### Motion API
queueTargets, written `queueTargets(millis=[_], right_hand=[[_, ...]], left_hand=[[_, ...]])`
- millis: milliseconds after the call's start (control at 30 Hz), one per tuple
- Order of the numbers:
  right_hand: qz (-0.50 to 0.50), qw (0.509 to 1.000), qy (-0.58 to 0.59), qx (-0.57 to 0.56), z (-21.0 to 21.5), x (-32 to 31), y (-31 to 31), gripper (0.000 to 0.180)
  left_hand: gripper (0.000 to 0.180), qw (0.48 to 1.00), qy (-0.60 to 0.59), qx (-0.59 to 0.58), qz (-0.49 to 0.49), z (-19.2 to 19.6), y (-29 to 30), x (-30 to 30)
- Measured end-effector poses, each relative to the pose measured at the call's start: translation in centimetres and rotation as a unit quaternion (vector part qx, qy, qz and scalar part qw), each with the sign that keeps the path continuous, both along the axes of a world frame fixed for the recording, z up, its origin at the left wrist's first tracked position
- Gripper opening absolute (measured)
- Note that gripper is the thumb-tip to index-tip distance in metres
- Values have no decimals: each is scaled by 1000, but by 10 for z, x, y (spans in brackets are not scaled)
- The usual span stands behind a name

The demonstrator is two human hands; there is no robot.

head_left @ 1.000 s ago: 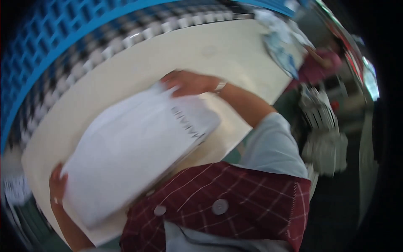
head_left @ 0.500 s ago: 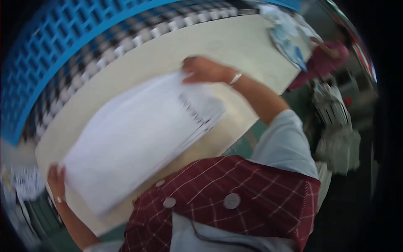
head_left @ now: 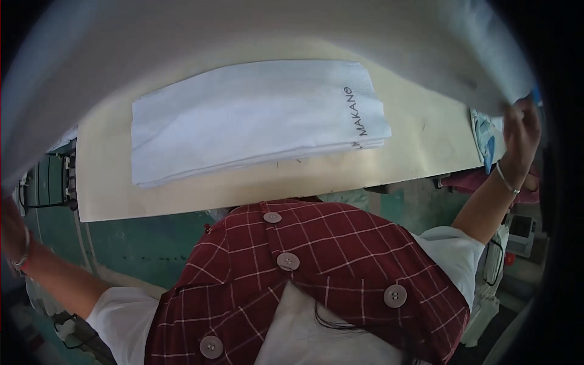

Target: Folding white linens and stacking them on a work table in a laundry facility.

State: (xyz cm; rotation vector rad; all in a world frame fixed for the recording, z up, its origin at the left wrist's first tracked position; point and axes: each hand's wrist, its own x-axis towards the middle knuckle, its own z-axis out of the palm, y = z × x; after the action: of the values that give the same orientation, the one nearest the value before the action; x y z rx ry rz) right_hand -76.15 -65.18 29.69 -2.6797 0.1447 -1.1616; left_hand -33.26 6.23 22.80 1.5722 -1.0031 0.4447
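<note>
A large white cloth (head_left: 274,27) is raised close in front of me, spanning the top of the view and blurred. My right hand (head_left: 522,131), up at the far right, pinches its edge between closed fingers. On the far left, my left hand (head_left: 12,228) is at the other end of the cloth, its fingers partly lost in the dark rim; the cloth hangs stretched between both hands. Below it, a neat stack of folded white cloths (head_left: 243,118) lies on the pale table (head_left: 182,204), dark print along its right end. Neither hand touches the stack.
Light blue and white fabric (head_left: 485,140) lies at the table's right end, where part of a person in pink (head_left: 468,181) shows. Dark metal frames (head_left: 52,179) stand left of the table. A grey boxy device (head_left: 520,234) is at the lower right.
Both hands have moved up and apart from over the stack, lifting a white cloth toward me. The stack stays on the table, and the view has turned and levelled.
</note>
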Motion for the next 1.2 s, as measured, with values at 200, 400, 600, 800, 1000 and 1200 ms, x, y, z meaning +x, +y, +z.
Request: queueTargets(millis=[200,400,600,800,1000,1200], right_hand=[[12,970,212,120,-78,101,40,16],[-173,941,204,206,-242,202,-25,62],[-196,949,232,88,-287,170,30,49],[-175,928,238,225,-268,161,24,36],[-162,950,252,89,-268,151,43,34],[32,952,275,-128,-257,141,85,49]], left_hand=[[32,948,130,206,206,-91,-119,17],[53,941,-55,292,164,-214,-224,89],[48,872,-113,476,11,-249,-210,21],[51,864,-215,451,58,-239,-208,-8],[52,866,-135,482,-13,-251,-202,-40],[57,852,-128,507,-24,-241,-213,-44]])
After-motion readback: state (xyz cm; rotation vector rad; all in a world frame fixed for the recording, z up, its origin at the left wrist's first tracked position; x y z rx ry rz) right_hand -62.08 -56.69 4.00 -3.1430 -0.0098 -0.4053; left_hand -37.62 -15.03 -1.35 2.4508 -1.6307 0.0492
